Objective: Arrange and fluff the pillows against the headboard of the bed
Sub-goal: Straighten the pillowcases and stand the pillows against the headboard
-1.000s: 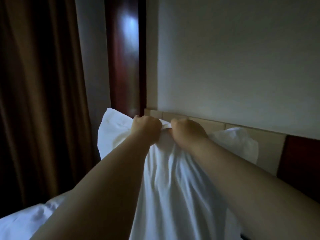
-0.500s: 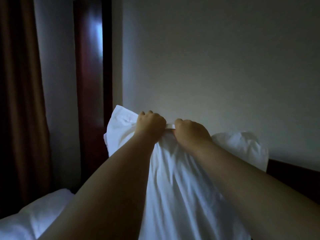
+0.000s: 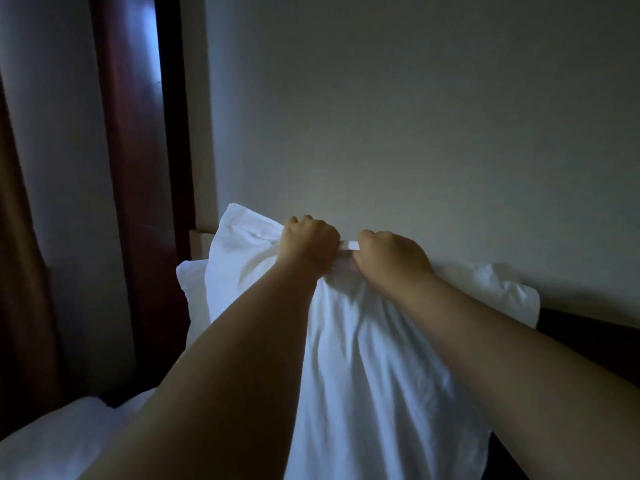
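Observation:
A white pillow (image 3: 367, 368) stands upright in front of me, its top edge raised against the wall. My left hand (image 3: 308, 242) is clenched on that top edge left of centre. My right hand (image 3: 391, 256) grips the same edge just to the right, a short strip of fabric stretched between the two fists. Both forearms reach up over the pillow's face and hide part of it. A second white pillow (image 3: 192, 282) peeks out behind its left side. A beige piece of the headboard (image 3: 198, 244) shows at the left, and a dark red part (image 3: 588, 337) at the right.
A dark red wooden panel (image 3: 138, 168) rises left of the pillows, with a brown curtain (image 3: 17, 271) further left. White bedding (image 3: 52, 441) lies at the lower left. A plain pale wall (image 3: 415, 116) fills the upper right.
Both hands have kept their grip while the pillow was lifted up against the wall. The view has shifted right, and the second pillow now shows behind the left side.

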`<move>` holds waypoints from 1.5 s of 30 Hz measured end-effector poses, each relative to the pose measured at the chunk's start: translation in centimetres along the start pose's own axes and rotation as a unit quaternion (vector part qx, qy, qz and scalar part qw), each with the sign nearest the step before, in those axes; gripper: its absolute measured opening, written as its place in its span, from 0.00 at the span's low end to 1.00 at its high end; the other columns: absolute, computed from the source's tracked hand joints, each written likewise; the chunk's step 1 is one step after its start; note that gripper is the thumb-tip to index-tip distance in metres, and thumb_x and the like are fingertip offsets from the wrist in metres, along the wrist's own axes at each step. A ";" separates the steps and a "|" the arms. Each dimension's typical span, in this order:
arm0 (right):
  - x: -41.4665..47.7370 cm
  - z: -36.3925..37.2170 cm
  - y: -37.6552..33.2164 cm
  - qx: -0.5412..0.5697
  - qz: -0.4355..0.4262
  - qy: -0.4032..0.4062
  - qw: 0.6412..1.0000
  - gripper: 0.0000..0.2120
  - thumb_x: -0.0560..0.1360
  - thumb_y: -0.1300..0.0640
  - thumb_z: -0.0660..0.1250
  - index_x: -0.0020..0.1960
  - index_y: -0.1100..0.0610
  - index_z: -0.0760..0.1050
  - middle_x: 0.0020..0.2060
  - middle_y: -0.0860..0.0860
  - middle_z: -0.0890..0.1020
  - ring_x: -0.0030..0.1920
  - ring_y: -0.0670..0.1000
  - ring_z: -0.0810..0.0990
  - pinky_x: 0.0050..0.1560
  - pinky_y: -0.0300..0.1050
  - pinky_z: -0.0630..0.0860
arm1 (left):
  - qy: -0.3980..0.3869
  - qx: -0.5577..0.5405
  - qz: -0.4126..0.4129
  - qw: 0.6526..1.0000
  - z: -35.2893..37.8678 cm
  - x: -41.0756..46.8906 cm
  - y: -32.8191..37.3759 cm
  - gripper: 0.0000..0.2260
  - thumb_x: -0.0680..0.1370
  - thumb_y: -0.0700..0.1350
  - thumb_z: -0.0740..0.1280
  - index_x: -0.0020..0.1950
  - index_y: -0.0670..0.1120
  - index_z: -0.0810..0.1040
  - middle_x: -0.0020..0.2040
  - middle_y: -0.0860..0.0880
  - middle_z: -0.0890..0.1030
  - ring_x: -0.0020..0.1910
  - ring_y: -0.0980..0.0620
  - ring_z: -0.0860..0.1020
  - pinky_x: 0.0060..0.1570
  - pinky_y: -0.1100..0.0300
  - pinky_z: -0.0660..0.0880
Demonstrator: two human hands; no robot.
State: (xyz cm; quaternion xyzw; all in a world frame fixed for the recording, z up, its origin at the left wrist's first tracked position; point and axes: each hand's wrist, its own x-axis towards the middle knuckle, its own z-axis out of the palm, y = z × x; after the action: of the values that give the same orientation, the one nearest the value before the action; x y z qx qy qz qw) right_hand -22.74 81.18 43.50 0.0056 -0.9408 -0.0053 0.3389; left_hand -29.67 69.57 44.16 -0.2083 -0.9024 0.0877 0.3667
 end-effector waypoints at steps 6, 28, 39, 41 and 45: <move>2.3 9.1 -1.8 -0.025 0.015 -0.086 0.996 0.14 0.81 0.52 0.55 0.57 0.57 0.75 0.55 0.57 0.82 0.57 0.61 0.80 0.55 0.53 0.76 | -0.059 -0.050 0.005 0.997 10.0 0.8 -1.9 0.12 0.78 0.43 0.60 0.55 0.44 0.81 0.55 0.46 0.82 0.57 0.43 0.78 0.56 0.55 0.71; 0.4 30.1 2.4 -0.110 0.050 -0.364 0.924 0.18 0.78 0.43 0.62 0.61 0.53 0.71 0.54 0.52 0.78 0.50 0.52 0.79 0.42 0.43 0.72 | -0.289 -0.121 0.054 0.948 34.5 -3.0 1.5 0.13 0.76 0.44 0.69 0.61 0.48 0.78 0.61 0.48 0.72 0.62 0.48 0.68 0.53 0.57 0.73; 5.3 23.3 6.6 -0.167 0.085 -0.205 0.961 0.12 0.78 0.60 0.57 0.56 0.55 0.76 0.54 0.54 0.82 0.55 0.57 0.79 0.48 0.46 0.74 | -0.134 -0.178 0.057 0.973 28.8 5.8 0.5 0.12 0.81 0.41 0.60 0.62 0.42 0.77 0.61 0.44 0.75 0.64 0.44 0.70 0.55 0.50 0.75; 6.3 22.0 7.7 -0.186 0.098 -0.157 0.965 0.12 0.77 0.62 0.57 0.54 0.55 0.77 0.53 0.54 0.82 0.56 0.57 0.78 0.49 0.45 0.74 | -0.101 -0.195 0.043 0.975 28.2 7.4 1.3 0.13 0.81 0.41 0.60 0.62 0.42 0.77 0.61 0.45 0.76 0.66 0.46 0.67 0.53 0.52 0.75; 5.4 23.3 8.4 -0.199 0.085 -0.177 0.960 0.13 0.78 0.61 0.56 0.56 0.55 0.76 0.53 0.53 0.82 0.56 0.55 0.78 0.47 0.45 0.72 | -0.146 -0.208 0.028 0.967 29.7 7.6 3.3 0.12 0.80 0.41 0.61 0.61 0.43 0.78 0.61 0.46 0.75 0.67 0.46 0.66 0.56 0.52 0.74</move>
State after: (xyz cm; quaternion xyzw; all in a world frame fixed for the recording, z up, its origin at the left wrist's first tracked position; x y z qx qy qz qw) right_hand -41.85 89.61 29.15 -0.1426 -0.9627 -0.1647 0.1603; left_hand -54.32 75.72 26.60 -0.2900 -0.9385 -0.0622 0.1766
